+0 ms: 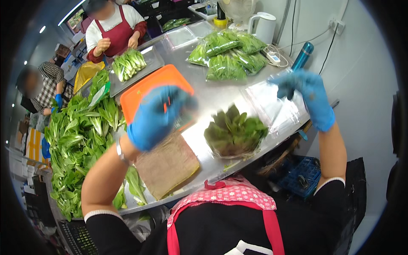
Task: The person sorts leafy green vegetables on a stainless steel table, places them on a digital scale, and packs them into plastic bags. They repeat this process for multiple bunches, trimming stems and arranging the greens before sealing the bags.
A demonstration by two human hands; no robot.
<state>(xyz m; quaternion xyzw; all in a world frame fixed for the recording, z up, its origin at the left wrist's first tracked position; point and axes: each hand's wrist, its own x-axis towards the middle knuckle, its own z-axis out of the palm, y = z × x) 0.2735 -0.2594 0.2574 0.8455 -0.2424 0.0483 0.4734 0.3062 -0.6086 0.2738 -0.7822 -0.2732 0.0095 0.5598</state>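
Note:
My left hand (162,116), in a blue glove and blurred, is raised over an orange plastic tray (149,83). Its fingers are curled; whether anything is in them is unclear. My right hand (307,94), also in a blue glove, is over a stack of clear plastic bags (274,103) at the table's right side. Its fingers bend down towards the bags, and I cannot see if they pinch one. Between the hands, near the front edge, a bunch of leafy greens (237,132) sits in clear plastic, leaves upward. A brown cloth-like sheet (167,164) lies below my left hand.
Loose leafy greens (83,140) are heaped along the left. Several bagged greens (229,57) are piled at the back, near a white electric kettle (266,27) and a blue bottle (302,55). Across the metal table (220,95), a person (114,32) stands by a tray of greens (129,63).

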